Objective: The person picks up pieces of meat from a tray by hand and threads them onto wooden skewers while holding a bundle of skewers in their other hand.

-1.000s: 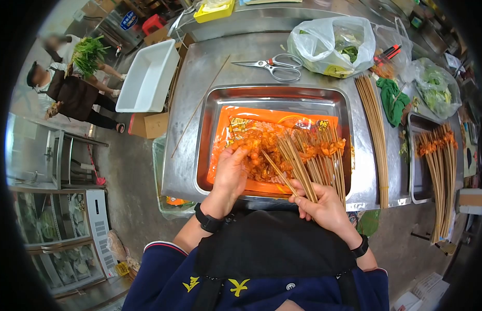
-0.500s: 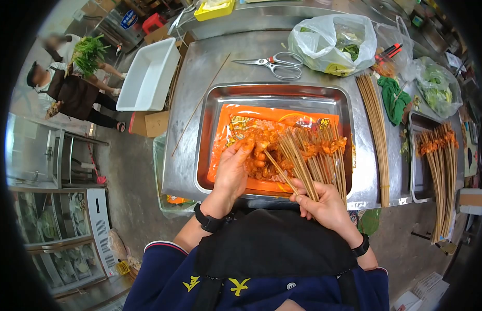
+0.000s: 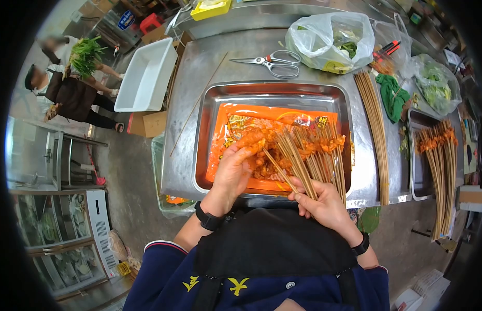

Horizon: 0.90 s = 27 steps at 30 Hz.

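A steel tray (image 3: 272, 90) holds an orange package (image 3: 217, 155) with red-coated meat pieces on it. My left hand (image 3: 234, 168) is closed on a coated meat piece (image 3: 255, 141) above the tray's left half. Wooden skewers (image 3: 303, 175) are gripped in my right hand (image 3: 321, 203), and the tip of one separate skewer (image 3: 274, 165) points up-left, close to the meat in my left hand. Just beyond the right hand, several loaded skewers (image 3: 331, 168) lie in the tray with coated meat near their upper ends.
Scissors (image 3: 269, 63) lie behind the tray, near a plastic bag of greens (image 3: 334, 44). Bare skewers (image 3: 374, 140), a green cloth (image 3: 392, 98) and a second tray (image 3: 421, 181) with loaded skewers are at right. A white bin (image 3: 145, 78) and two people (image 3: 75, 96) are at left.
The meat piece between my left fingers has shifted slightly and shows more clearly near the skewer tip. My right hand has hardly moved.
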Each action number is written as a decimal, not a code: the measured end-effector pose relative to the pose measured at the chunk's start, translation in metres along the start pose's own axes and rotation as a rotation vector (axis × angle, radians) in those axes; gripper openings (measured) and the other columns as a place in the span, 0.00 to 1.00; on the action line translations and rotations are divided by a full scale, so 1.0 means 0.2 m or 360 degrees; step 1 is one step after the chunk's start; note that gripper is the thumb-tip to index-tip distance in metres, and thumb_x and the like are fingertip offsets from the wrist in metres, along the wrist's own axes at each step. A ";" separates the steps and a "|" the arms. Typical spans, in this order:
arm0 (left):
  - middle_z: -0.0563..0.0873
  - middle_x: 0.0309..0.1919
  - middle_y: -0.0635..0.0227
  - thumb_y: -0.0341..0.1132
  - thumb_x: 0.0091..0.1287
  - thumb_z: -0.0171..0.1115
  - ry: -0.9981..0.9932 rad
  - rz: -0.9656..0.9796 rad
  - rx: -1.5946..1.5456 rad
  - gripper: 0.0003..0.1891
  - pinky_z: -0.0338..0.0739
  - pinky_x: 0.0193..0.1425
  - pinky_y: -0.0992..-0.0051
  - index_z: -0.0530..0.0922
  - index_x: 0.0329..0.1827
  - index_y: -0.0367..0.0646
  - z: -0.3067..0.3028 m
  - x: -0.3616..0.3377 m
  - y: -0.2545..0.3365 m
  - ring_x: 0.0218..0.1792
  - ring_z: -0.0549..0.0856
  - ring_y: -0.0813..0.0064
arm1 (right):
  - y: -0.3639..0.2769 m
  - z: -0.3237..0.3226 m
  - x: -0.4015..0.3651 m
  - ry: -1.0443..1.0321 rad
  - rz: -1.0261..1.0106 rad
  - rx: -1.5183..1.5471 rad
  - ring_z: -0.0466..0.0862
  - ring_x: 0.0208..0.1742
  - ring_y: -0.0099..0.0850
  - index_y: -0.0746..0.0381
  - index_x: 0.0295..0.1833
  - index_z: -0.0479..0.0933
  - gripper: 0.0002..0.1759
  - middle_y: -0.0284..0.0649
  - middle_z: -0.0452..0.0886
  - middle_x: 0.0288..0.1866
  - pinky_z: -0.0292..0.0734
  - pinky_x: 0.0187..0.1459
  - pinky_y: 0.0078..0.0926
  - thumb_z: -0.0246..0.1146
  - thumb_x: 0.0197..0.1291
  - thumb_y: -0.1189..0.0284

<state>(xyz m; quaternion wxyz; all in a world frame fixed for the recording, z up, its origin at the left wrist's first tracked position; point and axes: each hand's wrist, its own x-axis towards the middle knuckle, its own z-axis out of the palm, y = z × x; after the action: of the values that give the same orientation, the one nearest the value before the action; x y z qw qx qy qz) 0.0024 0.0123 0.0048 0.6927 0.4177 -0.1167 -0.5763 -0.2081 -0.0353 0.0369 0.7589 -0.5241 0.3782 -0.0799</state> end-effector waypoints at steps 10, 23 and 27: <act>0.82 0.40 0.64 0.31 0.63 0.53 0.0067 -0.0028 -0.0010 0.12 0.76 0.46 0.77 0.74 0.47 0.37 0.03 0.00 0.01 0.40 0.81 0.75 | 0.02 0.00 0.01 0.0003 -0.0012 0.0010 0.73 0.23 0.15 0.62 0.59 0.68 0.20 0.35 0.78 0.36 0.70 0.23 0.12 0.53 0.59 0.78; 0.83 0.37 0.64 0.34 0.60 0.56 -0.0167 -0.0038 0.0404 0.12 0.74 0.43 0.79 0.75 0.44 0.38 0.02 0.00 0.03 0.40 0.81 0.77 | 0.00 0.01 0.00 -0.0011 -0.0002 -0.0061 0.72 0.22 0.15 0.62 0.58 0.68 0.20 0.34 0.78 0.36 0.70 0.23 0.12 0.53 0.59 0.78; 0.81 0.41 0.66 0.30 0.60 0.55 -0.0161 0.0021 0.0351 0.13 0.74 0.43 0.79 0.73 0.47 0.37 -0.03 0.01 -0.01 0.40 0.80 0.78 | 0.00 0.00 0.00 -0.0002 -0.0006 -0.0078 0.73 0.22 0.15 0.62 0.58 0.68 0.20 0.35 0.78 0.36 0.70 0.23 0.12 0.53 0.59 0.77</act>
<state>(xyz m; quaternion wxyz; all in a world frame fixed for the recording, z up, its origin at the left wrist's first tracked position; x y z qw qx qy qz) 0.0053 0.0133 0.0001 0.6396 0.4608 -0.2169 -0.5757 -0.2072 -0.0348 0.0364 0.7459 -0.5433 0.3785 -0.0718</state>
